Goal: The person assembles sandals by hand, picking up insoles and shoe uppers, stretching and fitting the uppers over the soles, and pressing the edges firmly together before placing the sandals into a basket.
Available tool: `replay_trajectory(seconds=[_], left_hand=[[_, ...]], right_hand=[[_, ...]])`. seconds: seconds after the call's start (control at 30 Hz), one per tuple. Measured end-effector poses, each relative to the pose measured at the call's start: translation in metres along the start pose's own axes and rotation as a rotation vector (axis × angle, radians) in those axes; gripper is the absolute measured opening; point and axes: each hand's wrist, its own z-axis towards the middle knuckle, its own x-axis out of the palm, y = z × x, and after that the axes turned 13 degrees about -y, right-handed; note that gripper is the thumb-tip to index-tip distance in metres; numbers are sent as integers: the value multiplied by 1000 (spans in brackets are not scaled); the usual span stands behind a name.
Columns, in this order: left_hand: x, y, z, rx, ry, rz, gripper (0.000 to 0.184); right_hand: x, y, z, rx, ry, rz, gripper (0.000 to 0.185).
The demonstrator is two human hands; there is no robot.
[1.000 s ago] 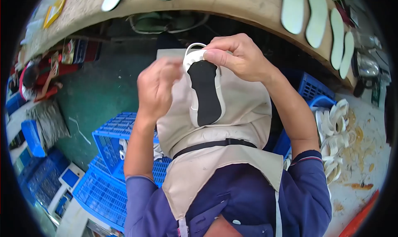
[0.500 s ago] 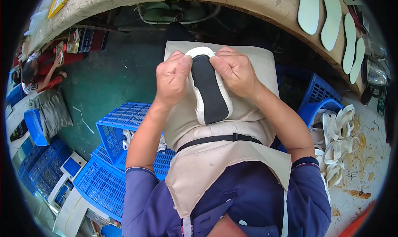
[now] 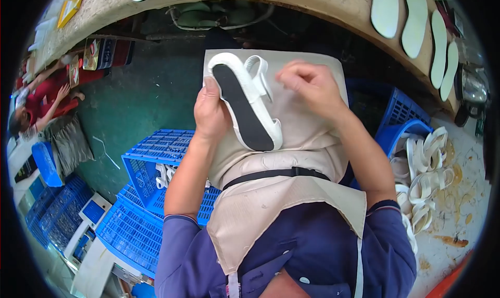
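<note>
A white sandal with a black sole panel is tilted over the beige apron on the lap, its sole side facing up and its straps out to the right. My left hand grips the sandal's left edge, thumb on the rim, with the other fingers hidden beneath. To the right of the straps, my right hand is raised apart from the sandal. Its fingers are curled together, slightly blurred, and anything between them is too small to make out.
Pale insoles lie on the curved workbench ahead. White sandals are piled on the right-hand table. Blue crates stand at the left. Farther left is another person in red.
The sandal has turned and tilted, so its side and straps now show. My right hand has let go of it and moved right, while my left hand still holds it.
</note>
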Motion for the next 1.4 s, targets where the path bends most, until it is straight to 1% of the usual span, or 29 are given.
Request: replay_trajectory(seconds=[0.03, 0.07, 0.13, 0.17, 0.23, 0.27, 0.37, 0.47, 0.57, 0.67, 0.77, 0.87, 0.97, 1.07, 1.1, 1.17, 1.2, 1.27, 1.3, 1.4], left_hand=[[-2, 3, 2, 13, -4, 6, 63], [-2, 4, 2, -4, -37, 28, 66], [-3, 5, 2, 29, -14, 125, 70], [1, 6, 0, 74, -57, 180, 70], [11, 6, -3, 172, -146, 292, 70], [14, 5, -4, 205, -145, 326, 71], [19, 5, -5, 264, -109, 407, 71], [19, 9, -4, 327, -156, 516, 71], [21, 5, -8, 417, -166, 621, 72], [23, 2, -13, 457, -159, 674, 75], [21, 4, -17, 457, -195, 681, 74], [26, 9, -17, 481, -305, 607, 68], [20, 5, -15, 341, -250, 515, 66], [11, 3, -15, 194, -38, 226, 64], [1, 3, -15, 162, 55, 205, 64], [-3, 0, -16, 174, 130, 250, 56], [-7, -1, -15, 189, 169, 278, 53], [-23, 9, -8, 247, 137, 350, 50], [-28, 12, -5, 284, 121, 388, 49], [-32, 21, -7, 259, 94, 381, 47]], right_hand=[[1, -6, -1, 110, 102, 85, 22], [2, -10, -1, 111, 111, 119, 21], [16, -9, -3, 124, 143, 193, 20], [19, -9, -1, 121, 164, 243, 22], [21, -8, 0, 186, 206, 273, 24], [22, -7, 0, 218, 225, 288, 24], [21, -2, 2, 215, 224, 225, 26], [22, 1, 3, 228, 241, 240, 17], [26, 6, 2, 213, 242, 221, 14], [31, 10, -2, 245, 209, 205, 13], [36, 14, -6, 229, 177, 173, 14], [49, 18, -13, 227, 45, 19, 16], [50, 11, -17, 229, 14, 97, 20], [43, -12, -21, 53, -63, 221, 28], [37, -9, -23, 67, -20, 157, 28], [28, 2, -22, 94, 65, 37, 29], [30, 2, -24, 64, 19, 4, 28], [38, 3, -26, -8, -60, -57, 27], [39, 1, -26, -5, -59, -69, 25], [38, -5, -32, 13, -42, -96, 22]])
